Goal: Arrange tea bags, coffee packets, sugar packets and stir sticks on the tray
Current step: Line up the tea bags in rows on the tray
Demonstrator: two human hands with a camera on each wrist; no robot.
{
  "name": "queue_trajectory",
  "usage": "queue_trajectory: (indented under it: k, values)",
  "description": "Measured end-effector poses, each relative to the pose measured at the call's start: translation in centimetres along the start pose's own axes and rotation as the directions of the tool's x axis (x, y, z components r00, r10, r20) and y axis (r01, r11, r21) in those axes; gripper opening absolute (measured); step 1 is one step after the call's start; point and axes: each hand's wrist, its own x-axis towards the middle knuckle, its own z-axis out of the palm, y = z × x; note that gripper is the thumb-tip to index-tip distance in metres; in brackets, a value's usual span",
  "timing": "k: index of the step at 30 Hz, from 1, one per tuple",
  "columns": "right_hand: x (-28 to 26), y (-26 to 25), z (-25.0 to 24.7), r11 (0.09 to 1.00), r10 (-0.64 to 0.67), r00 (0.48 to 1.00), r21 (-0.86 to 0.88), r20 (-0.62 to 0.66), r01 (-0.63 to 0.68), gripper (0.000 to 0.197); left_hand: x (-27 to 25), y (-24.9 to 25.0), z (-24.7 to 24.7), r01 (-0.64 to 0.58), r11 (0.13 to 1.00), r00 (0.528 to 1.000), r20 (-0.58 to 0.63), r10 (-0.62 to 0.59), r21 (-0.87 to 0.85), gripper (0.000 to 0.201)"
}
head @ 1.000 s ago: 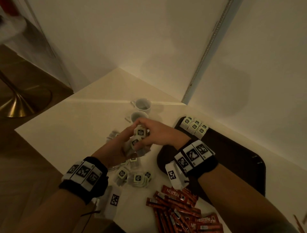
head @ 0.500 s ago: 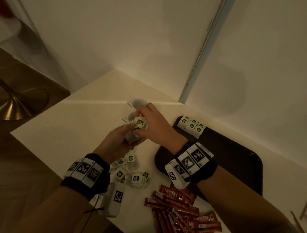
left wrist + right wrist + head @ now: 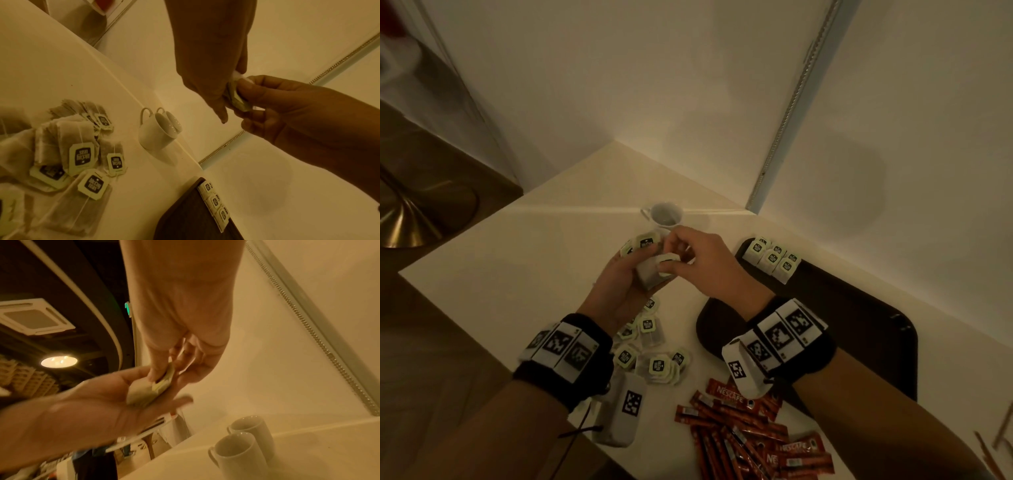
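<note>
My left hand (image 3: 635, 274) holds a small stack of tea bags (image 3: 649, 275) above the table, near the cups. My right hand (image 3: 671, 262) pinches the pale green tags on top of that stack (image 3: 236, 95). In the right wrist view the bundle (image 3: 148, 391) lies across the left palm, with the right thumb and fingers on its end. Several tea bags (image 3: 770, 257) lie in rows at the far corner of the dark tray (image 3: 859, 329). A loose pile of tea bags (image 3: 650, 346) lies on the table below my left wrist. Red coffee sticks (image 3: 739, 428) lie at the near edge.
Two white cups (image 3: 242, 451) stand by the wall, just beyond my hands. Only the far cup (image 3: 666, 216) shows in the head view. Thin stir sticks (image 3: 989, 452) lie at the lower right. The table meets walls at back and right; its left edge drops to the floor.
Both hands have lifted the tea bag stack slightly toward the cups, hiding the nearer cup. The right fingers have shifted along the tags on top.
</note>
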Motion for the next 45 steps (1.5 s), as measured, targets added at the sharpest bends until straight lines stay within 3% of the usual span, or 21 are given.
queue_trajectory:
  k: [4, 8, 11, 13, 18, 20, 23, 30, 33, 45]
  values:
    - [0.0, -1.0, -2.5, 0.980, 0.065, 0.991, 0.177, 0.120, -0.086, 0.020, -0.2, 0.4, -0.1, -0.037, 0.995, 0.998, -0.049, 0.042, 0.091, 0.020]
    - [0.5, -2.2, -4.7, 0.995, 0.011, 0.997, 0.100, 0.079, -0.019, 0.020, -0.3, 0.7, 0.0, 0.001, 0.995, 1.000, -0.003, 0.000, 0.097, 0.048]
    - [0.9, -2.6, -5.9, 0.997, -0.012, 0.993, -0.071, 0.121, 0.021, 0.020, -0.7, 0.6, 0.9, 0.050, 0.989, 0.997, 0.052, -0.057, 0.140, 0.030]
    - [1.1, -2.9, -6.5, 0.972, -0.038, 0.983, -0.222, 0.181, 0.078, 0.024, -0.9, 0.5, 1.5, 0.035, 0.978, 0.997, 0.060, -0.048, 0.204, 0.028]
    - [1.4, -4.4, -6.9, 0.976, -0.046, 0.985, -0.204, 0.169, 0.080, 0.025, -1.1, -0.4, 2.0, -0.053, 0.903, 0.998, 0.061, 0.030, 0.426, 0.016]
    - [1.5, -5.2, -6.6, 0.962, -0.098, 0.979, -0.235, 0.177, 0.139, 0.021, -1.2, -0.7, 2.3, -0.079, 0.888, 0.995, 0.084, 0.045, 0.452, 0.013]
    - [1.7, -6.0, -6.1, 0.929, -0.168, 0.964, -0.295, 0.205, 0.225, 0.015, -1.3, -0.8, 2.6, -0.117, 0.887, 0.991, 0.104, 0.078, 0.446, 0.009]
    - [2.1, -6.5, -6.9, 0.829, -0.127, 0.963, -0.508, 0.237, 0.234, 0.018, -1.3, -0.5, 2.3, -0.144, 0.921, 0.989, 0.074, 0.126, 0.361, 0.025]
    - [2.3, -6.7, -6.9, 0.834, -0.148, 0.962, -0.495, 0.227, 0.245, 0.022, -1.3, -0.8, 2.6, -0.133, 0.912, 0.990, 0.102, 0.101, 0.387, 0.014]
    - [2.2, -6.1, -7.3, 0.865, -0.200, 0.959, -0.425, 0.198, 0.268, 0.022, -1.3, -1.0, 2.7, -0.142, 0.936, 0.986, 0.129, 0.105, 0.322, 0.018]
